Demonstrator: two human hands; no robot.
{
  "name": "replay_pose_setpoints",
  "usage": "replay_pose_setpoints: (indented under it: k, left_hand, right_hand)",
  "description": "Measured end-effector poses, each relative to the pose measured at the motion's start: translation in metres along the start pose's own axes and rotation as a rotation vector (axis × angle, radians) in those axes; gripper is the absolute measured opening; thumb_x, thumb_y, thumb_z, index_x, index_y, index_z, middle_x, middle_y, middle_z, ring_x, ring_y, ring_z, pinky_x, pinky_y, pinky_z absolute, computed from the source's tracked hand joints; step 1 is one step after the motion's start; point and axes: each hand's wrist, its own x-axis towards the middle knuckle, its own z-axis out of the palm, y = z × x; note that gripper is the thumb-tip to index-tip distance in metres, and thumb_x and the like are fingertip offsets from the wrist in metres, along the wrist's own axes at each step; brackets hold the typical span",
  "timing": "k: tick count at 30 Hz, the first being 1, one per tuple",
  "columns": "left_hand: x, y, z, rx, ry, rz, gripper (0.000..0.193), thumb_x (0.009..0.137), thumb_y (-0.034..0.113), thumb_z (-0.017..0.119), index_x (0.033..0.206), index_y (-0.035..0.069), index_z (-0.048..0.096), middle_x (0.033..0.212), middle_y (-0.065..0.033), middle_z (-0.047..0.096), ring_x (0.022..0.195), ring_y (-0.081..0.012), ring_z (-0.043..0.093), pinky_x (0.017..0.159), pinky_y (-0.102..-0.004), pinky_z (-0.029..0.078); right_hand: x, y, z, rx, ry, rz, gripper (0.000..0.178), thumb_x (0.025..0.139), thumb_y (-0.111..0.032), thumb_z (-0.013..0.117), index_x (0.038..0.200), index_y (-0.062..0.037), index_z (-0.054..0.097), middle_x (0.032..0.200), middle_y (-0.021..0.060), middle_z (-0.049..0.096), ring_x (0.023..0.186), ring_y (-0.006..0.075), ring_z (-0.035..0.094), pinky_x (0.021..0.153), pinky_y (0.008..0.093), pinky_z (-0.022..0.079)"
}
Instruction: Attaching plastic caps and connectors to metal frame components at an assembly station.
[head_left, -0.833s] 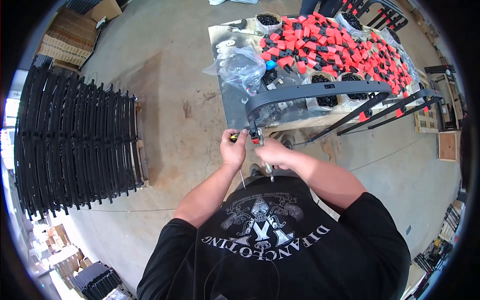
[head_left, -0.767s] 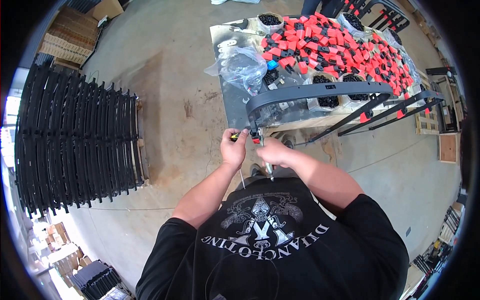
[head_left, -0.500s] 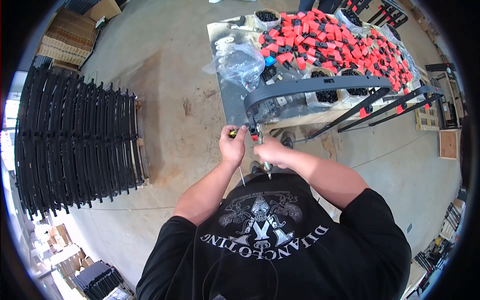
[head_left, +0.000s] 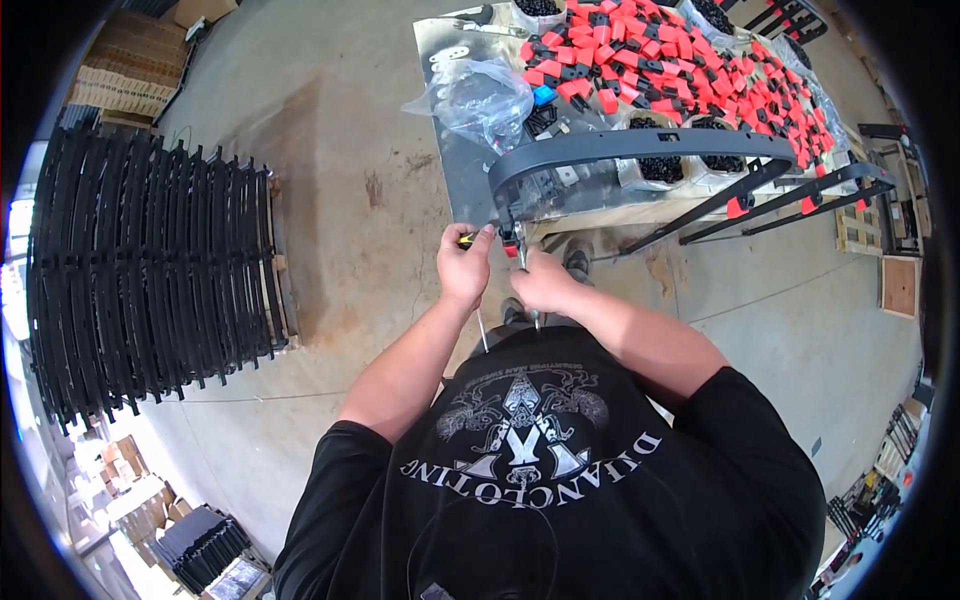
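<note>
Closed around a screwdriver [head_left: 466, 240] with a yellow and black handle is my left hand [head_left: 463, 268]; its thin shaft points back toward my body. The left thumb and fingertips are close beside the near end of a black bent metal frame [head_left: 640, 146]. A small red and black plastic piece [head_left: 511, 249] sits at that frame end. My right hand [head_left: 546, 281] is closed on a slim silvery metal tool [head_left: 521, 244], whose upper end meets the frame end by the red piece. The fingers cover most of this tool, so its exact kind is unclear.
The worktable [head_left: 470, 195] carries a heap of red and black plastic pieces [head_left: 640, 60], a clear plastic bag [head_left: 490, 100] and tubs of small black parts [head_left: 655, 165]. Another black frame [head_left: 790, 205] leans at its right. Stacked black frames [head_left: 160, 270] stand left, with cartons [head_left: 130, 60] behind.
My hands, both tools and the frame's near end sit a little higher in the picture. The view has shifted slightly. Both hands keep their grip.
</note>
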Motion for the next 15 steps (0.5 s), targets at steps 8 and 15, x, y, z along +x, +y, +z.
replay_pose_setpoints:
  k: [8,15]
  left_hand:
    - [-0.013,0.012,0.001,0.048,0.040,0.021,0.048,0.091,0.019,0.076,0.127,0.004,0.049,0.083,-0.0022,0.060,0.064,-0.0098,0.050,0.056,-0.0287,0.042]
    - [-0.047,-0.013,-0.023,0.274,-0.136,-0.189,0.046,0.088,0.016,0.074,0.126,0.001,0.053,0.080,-0.0057,0.065,0.061,-0.0123,0.057,0.055,-0.0297,0.047]
  right_hand:
    - [-0.001,0.044,0.018,0.717,-0.188,-0.100,0.035,0.089,-0.011,0.064,0.120,0.0008,0.053,0.084,0.0043,0.058,0.069,0.0116,0.058,0.068,0.0279,0.052]
    - [-0.008,0.015,0.011,0.007,-0.028,0.056,0.042,0.095,-0.018,0.053,0.126,0.0100,0.048,0.122,0.0346,0.060,0.120,0.0456,0.058,0.100,0.0467,0.046]
